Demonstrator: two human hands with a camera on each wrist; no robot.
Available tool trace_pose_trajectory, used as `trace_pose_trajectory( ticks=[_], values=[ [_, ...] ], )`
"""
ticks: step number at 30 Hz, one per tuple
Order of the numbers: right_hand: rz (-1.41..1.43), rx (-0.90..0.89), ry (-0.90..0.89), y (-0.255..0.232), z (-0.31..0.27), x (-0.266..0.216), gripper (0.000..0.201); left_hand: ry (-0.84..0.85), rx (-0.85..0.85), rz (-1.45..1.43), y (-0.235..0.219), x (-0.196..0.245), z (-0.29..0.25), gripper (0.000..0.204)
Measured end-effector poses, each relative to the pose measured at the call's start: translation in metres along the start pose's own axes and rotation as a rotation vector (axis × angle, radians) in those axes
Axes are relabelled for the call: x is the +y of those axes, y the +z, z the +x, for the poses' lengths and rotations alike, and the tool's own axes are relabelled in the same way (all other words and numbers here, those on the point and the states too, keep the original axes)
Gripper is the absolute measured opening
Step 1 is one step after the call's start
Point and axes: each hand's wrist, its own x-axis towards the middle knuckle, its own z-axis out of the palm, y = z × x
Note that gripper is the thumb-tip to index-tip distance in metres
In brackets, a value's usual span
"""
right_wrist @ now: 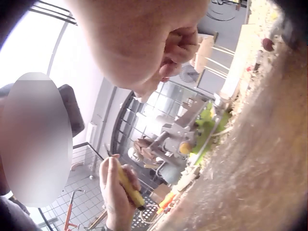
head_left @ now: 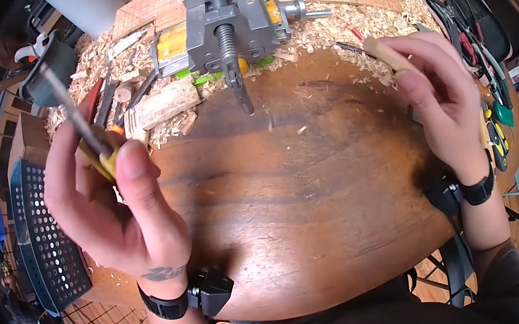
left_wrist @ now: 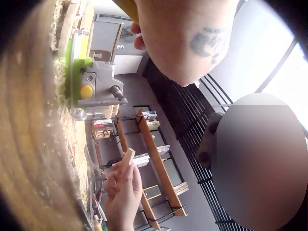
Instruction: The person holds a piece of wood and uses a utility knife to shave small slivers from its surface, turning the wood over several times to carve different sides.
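My left hand (head_left: 125,209) grips a tool with a yellow handle (head_left: 105,159) and a thin metal shaft (head_left: 66,103) that points up and away. In the right wrist view the same yellow handle (right_wrist: 129,186) lies across the left palm (right_wrist: 115,192). Between thumb and fingers, my right hand (head_left: 441,94) pinches a small pale wooden piece (head_left: 389,55); its end (left_wrist: 128,155) sticks up past the fingertips in the left wrist view. Both hands are raised over the wooden table (head_left: 291,191), wide apart, and the two held things do not touch.
A grey metal vise (head_left: 226,26) stands at the table's far middle, with wood shavings (head_left: 320,32) around it. Wood blocks (head_left: 160,106) lie at the far left. At the right are an opened tool case (head_left: 473,23) and several hand tools; a perforated dark basket (head_left: 50,240) is at the left.
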Motion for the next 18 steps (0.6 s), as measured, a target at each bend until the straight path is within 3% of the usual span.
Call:
trace_pose_trajectory(
  ticks=[2,5,6,7,9,10,12,15,16,18],
  values=[
    [0.019,0.021,0.015,-0.005,0.000,-0.015,0.029,-0.019,0.001,-0.028,-0.003,-0.001,-0.002,0.042],
    [0.225,-0.171,0.182,-0.013,0.000,-0.037,0.036,0.005,-0.044,0.038,-0.008,-0.011,-0.006,0.043],
    [0.256,-0.206,0.117,-0.010,0.002,-0.033,0.040,0.014,-0.097,0.097,-0.011,-0.009,-0.006,0.044],
    [0.456,-0.274,0.467,-0.007,-0.002,-0.043,0.038,0.029,-0.125,0.092,-0.011,-0.011,-0.005,0.044],
    [0.400,-0.399,0.332,0.004,-0.010,-0.029,0.031,0.044,-0.182,0.121,-0.009,-0.012,-0.007,0.044],
    [0.398,-0.396,0.331,0.004,-0.011,-0.024,0.031,0.057,-0.206,0.126,-0.009,-0.010,-0.007,0.044],
    [0.409,-0.556,0.366,0.005,-0.011,-0.015,0.024,0.027,-0.228,0.008,-0.007,-0.003,-0.011,0.040],
    [0.432,-0.560,0.292,0.009,-0.013,0.007,0.020,0.057,-0.288,-0.115,-0.008,0.009,-0.008,0.032],
    [0.455,-0.624,0.500,0.007,-0.010,0.004,0.028,0.105,-0.372,-0.089,-0.010,0.013,-0.009,0.030],
    [0.579,-0.571,0.582,0.014,-0.012,0.008,0.035,0.170,-0.519,-0.039,-0.008,0.025,-0.003,0.022]
  ],
)
